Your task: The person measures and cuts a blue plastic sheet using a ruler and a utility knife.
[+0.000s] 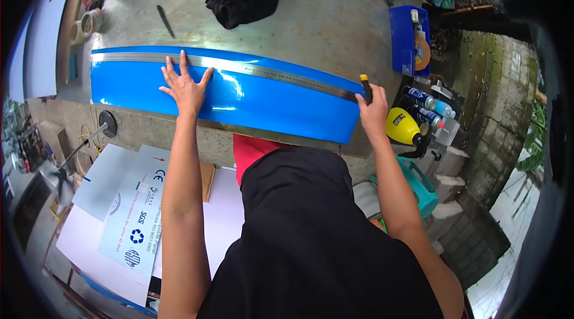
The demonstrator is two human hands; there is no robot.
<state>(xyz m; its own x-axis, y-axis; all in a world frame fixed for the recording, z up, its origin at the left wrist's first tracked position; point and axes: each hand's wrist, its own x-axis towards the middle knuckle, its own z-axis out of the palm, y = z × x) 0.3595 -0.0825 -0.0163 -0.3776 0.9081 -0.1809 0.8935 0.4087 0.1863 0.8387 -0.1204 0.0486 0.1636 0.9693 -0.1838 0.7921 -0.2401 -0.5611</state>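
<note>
The left hand (184, 87) presses spread fingers on the steel ruler (251, 69) over blue sheet (269, 104); the right hand (373, 113) fingers grip a utility knife (366, 87).

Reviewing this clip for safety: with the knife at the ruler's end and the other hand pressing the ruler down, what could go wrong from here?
1. The left hand lies spread across the steel ruler, fingers over its edge; the knife in the right hand could catch them.
2. The ruler is pressed at one spot only, so it might slip on the glossy blue sheet.
3. The sheet's near edge appears to overhang the table and may flex.
</note>
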